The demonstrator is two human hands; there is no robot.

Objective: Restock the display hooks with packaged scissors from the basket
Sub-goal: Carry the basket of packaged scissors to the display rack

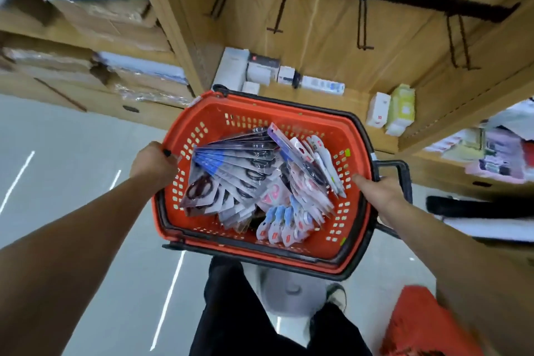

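Packaged scissors (248, 179) heaped in an orange basket (357, 139), carried between both hands.
Fanned, overlapping packs fill the basket's middle, between the two grips and touched by neither. The left hand (153, 163) curls round the left rim. The right hand (381, 191) clasps the right rim, thumb along the inner wall, fingers hidden outside. Above, black display hooks (362, 24) jut from a rail, with small boxes (260, 68) shelved beneath.
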